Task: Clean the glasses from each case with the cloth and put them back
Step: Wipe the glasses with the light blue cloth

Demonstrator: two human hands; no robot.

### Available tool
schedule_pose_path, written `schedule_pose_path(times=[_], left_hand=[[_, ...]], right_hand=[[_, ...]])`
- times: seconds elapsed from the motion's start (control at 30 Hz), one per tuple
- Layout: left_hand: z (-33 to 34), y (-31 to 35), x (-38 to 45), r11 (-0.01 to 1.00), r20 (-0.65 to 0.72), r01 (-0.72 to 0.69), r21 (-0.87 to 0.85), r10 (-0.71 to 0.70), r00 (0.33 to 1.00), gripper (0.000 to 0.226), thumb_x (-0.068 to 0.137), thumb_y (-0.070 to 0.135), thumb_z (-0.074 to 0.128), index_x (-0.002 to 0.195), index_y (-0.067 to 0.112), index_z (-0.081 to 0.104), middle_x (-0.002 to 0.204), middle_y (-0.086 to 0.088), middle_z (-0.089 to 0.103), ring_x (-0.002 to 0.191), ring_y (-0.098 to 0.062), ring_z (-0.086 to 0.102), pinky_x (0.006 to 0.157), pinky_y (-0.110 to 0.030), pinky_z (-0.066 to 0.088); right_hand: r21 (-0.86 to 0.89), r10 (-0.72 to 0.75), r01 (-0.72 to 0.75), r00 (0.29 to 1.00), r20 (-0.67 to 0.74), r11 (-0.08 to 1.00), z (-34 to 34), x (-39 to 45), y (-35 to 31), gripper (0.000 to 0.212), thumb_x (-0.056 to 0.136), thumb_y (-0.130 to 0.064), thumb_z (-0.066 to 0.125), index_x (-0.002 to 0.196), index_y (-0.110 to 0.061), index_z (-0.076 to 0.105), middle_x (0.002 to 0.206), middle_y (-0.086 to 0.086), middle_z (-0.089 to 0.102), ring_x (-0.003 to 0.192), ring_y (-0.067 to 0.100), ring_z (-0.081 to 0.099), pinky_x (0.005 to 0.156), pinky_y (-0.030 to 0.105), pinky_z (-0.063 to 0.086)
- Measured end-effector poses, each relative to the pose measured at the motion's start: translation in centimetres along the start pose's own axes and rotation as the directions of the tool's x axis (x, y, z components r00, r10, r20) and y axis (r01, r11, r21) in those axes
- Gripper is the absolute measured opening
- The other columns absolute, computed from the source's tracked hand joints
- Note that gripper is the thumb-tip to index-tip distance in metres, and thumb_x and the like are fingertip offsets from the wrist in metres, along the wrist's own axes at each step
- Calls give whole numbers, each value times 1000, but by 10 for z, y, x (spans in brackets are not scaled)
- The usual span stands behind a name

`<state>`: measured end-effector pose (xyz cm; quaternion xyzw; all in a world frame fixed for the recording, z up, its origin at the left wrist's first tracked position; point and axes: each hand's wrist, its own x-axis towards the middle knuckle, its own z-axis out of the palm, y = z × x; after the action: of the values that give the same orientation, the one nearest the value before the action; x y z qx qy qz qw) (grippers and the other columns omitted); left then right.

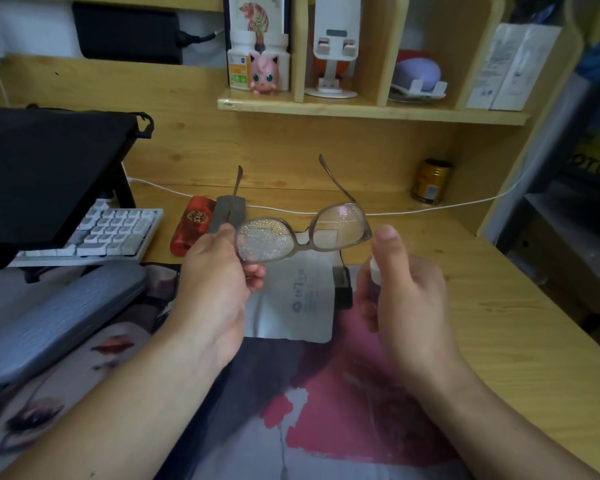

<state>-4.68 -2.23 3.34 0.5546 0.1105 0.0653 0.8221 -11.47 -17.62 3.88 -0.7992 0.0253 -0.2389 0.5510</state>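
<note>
My left hand [219,282] holds a pair of grey-brown glasses [302,233] by the left lens rim, temples open and pointing away from me. Both lenses are covered in fine droplets. My right hand [399,285] is closed around a small white spray bottle [375,270], thumb up on top, just right of the glasses. A grey cleaning cloth [298,299] with blue print lies flat on the desk mat under the glasses. A red glasses case [193,225] lies behind my left hand, with a grey case [227,211] beside it. A black case [343,289] shows at the cloth's right edge.
A grey hard case [59,317] lies at left on the printed desk mat [326,410]. A keyboard [94,233] sits under a black laptop stand [49,174]. A white cable [430,207] crosses the back of the desk. A yellow can [430,181] stands at back right.
</note>
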Motion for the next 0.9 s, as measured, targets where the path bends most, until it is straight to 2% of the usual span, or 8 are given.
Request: schedule_pose_path(times=[0.17,0.37,0.43,0.5,0.57,0.63,0.77,0.9], left_hand=[[-1,1,1,1000,-1,-15,4,16,1000,24,109,24,43,98,14,60,63,0,51,50,-11,46,56,-28,41],[-4,-2,3,998,8,-34,53,34,999,24,109,26,42,92,21,59,65,1,52,50,-10,45,55,-27,40],[-6,-1,4,997,32,-25,72,23,999,24,110,23,41,94,24,59,65,2,49,51,-10,41,53,-27,34],[-8,1,4,996,60,-22,91,17,998,26,110,22,39,93,26,58,66,3,47,50,-10,37,53,-28,30],[-9,3,4,991,90,-69,112,59,994,30,111,23,37,88,25,55,72,1,46,50,-10,35,52,-27,29],[-9,3,7,968,92,-189,166,175,980,30,111,26,36,87,23,53,81,-4,47,56,-13,38,52,-27,30],[-16,0,15,765,157,-548,338,528,835,24,108,35,40,91,33,56,82,-2,57,73,-19,54,65,-40,49],[-21,-2,19,586,287,-706,398,651,703,18,107,35,42,96,38,56,89,-4,61,77,-10,59,74,-47,54]], right_hand=[[49,23,-24,1000,17,999,-1,0,3,87,84,-74,28,64,9,46,48,6,42,45,15,39,47,32,33],[225,96,-89,995,-20,970,-10,11,3,89,90,-78,34,73,9,46,55,12,46,46,19,40,42,24,30],[253,129,-96,984,-119,963,-25,27,6,61,98,-60,45,86,0,48,63,8,48,51,18,43,42,26,32],[225,203,-152,954,-221,962,-48,56,19,15,98,-25,57,103,-13,49,75,5,50,63,18,48,47,31,39],[133,292,-265,915,-278,955,-72,86,41,27,94,-7,55,115,-23,47,90,6,53,78,22,54,61,37,50],[39,319,-325,885,-339,945,-89,102,64,31,97,-10,55,122,-26,47,106,10,57,92,25,59,77,43,56],[-80,268,-315,896,-355,946,-97,99,93,27,100,-19,56,124,-28,45,107,3,58,96,23,61,88,47,55],[-138,226,-276,927,-299,951,-94,97,96,28,100,-17,57,122,-29,43,102,-7,55,102,19,58,90,41,50]])
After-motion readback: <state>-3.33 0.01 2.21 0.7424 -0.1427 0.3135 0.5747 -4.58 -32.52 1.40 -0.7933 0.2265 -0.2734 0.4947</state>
